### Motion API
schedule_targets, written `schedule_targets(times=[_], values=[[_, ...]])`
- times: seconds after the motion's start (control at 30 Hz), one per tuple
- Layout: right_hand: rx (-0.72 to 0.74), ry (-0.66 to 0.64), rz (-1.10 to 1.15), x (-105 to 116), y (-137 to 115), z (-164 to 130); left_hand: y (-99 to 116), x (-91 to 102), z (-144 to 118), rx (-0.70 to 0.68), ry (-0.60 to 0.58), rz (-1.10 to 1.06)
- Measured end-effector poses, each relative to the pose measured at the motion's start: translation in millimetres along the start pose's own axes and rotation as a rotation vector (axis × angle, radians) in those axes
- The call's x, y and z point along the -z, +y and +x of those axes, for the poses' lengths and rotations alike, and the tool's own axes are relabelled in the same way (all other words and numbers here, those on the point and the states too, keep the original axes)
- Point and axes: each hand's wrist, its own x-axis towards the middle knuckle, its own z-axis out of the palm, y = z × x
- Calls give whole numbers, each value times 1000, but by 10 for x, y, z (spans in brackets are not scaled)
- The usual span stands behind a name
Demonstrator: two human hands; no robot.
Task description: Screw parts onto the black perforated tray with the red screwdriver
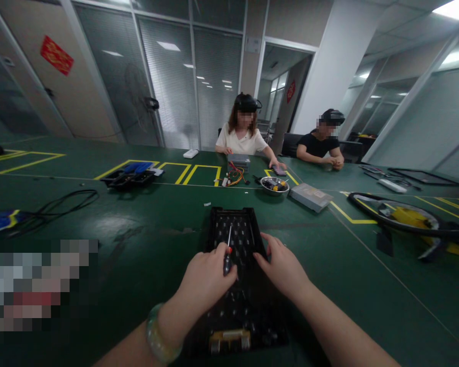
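Observation:
A long black housing (pixel 235 295) lies lengthwise in front of me on the green table. Its inside shows rows of small shiny spots, and a gold-coloured connector-like part (pixel 230 340) sits at the near end. My left hand (pixel 210 272) is closed round the dark handle of a screwdriver (pixel 228 255), whose thin metal shaft points away from me over the housing. My right hand (pixel 281 260) grips the housing's right edge, with the thumb on the inner side. Whether the screwdriver tip touches anything is too small to tell.
Beyond the housing stand a metal bowl (pixel 274 186) of small parts and a grey metal box (pixel 310 197). Left is a black tray (pixel 128 176) with blue items; right, a black-rimmed frame (pixel 398 216) with yellow material. Two people sit opposite, one beside a wired power supply (pixel 238 162).

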Motion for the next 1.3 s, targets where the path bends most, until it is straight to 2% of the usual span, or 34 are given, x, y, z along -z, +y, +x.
schedule_targets(times=[0.17,0.33,0.6,0.83,1.0,1.17,1.3], values=[[-43,-61,11,-10,29,8,-78,-22,20,30,-11,-31],[-92,-118,38,-38,73,28,-215,-6,70,85,-16,-254],[-105,-160,96,-42,116,61,-407,-160,222,81,158,-638],[-110,-182,128,-30,113,58,-530,-216,304,117,277,-852],[-112,-195,146,-37,125,60,-622,-319,364,181,311,-861],[-119,-198,159,-26,132,67,-715,-450,415,268,396,-796],[-129,-207,165,-4,118,65,-767,-524,433,270,363,-748]])
